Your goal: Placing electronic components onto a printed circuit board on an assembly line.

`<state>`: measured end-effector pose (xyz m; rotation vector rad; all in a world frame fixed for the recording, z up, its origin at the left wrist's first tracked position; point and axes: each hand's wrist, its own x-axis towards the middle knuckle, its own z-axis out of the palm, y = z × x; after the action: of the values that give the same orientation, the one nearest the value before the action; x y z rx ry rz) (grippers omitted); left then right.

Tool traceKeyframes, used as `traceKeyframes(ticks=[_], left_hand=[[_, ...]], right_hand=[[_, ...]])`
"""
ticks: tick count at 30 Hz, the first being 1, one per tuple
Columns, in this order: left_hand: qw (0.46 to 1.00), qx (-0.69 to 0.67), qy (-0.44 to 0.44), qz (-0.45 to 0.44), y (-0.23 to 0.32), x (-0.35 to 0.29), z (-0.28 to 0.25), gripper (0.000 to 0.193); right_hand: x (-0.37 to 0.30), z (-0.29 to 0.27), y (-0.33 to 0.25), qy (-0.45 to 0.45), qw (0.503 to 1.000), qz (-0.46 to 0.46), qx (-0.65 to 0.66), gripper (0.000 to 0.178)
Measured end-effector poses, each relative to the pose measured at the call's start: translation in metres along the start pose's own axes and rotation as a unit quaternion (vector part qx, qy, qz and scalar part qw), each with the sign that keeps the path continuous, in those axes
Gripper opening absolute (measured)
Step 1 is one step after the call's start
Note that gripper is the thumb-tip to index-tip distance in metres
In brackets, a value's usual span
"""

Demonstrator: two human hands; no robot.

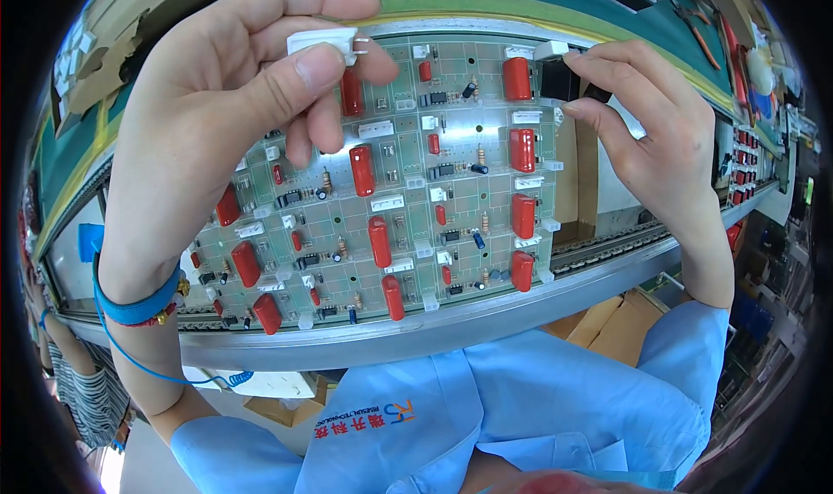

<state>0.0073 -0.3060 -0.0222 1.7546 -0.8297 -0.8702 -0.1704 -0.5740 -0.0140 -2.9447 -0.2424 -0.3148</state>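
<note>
My left hand (234, 77) is raised over the left part of the circuit boards. Its thumb and fingers pinch a white rectangular component (319, 42) with thin metal pins pointing right. At the boards' upper right corner, my right hand (646, 116) has thumb and forefinger curled toward each other. A white block (550, 50) is at its forefinger tip, and a black block-like shape (560, 82) shows between the fingertips; exactly what is gripped is unclear. Below lies a panel of green circuit boards (408, 200) in rows, fitted with red capacitors (379, 240), white connectors and small parts.
A metal rail (382, 342) with a chain track (616, 247) runs along the near side. Cardboard (577, 168) lies right of the boards. Pliers (701, 38) rest at far right. A blue wrist strap (143, 310) with a coiled cord is on my left wrist. Another person's striped sleeve (82, 377) shows at left.
</note>
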Motion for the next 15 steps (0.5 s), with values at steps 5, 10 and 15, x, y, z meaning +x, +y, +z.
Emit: traceKeyframes(ticks=[5,10,15], left_hand=[[0.999,0.031,0.018,-0.026,0.018,-0.001,0.006,0.037],[0.998,0.05,-0.008,0.025,-0.011,-0.008,-0.007,0.033],[0.998,0.038,0.001,-0.047,0.005,-0.017,-0.004,0.038]], right_hand=[[0.0,-0.001,-0.004,0.004,0.999,-0.005,-0.041,0.033],[0.003,-0.006,-0.006,-0.011,0.998,-0.012,-0.054,0.032],[0.003,-0.005,-0.007,-0.003,0.997,-0.017,-0.069,0.032]])
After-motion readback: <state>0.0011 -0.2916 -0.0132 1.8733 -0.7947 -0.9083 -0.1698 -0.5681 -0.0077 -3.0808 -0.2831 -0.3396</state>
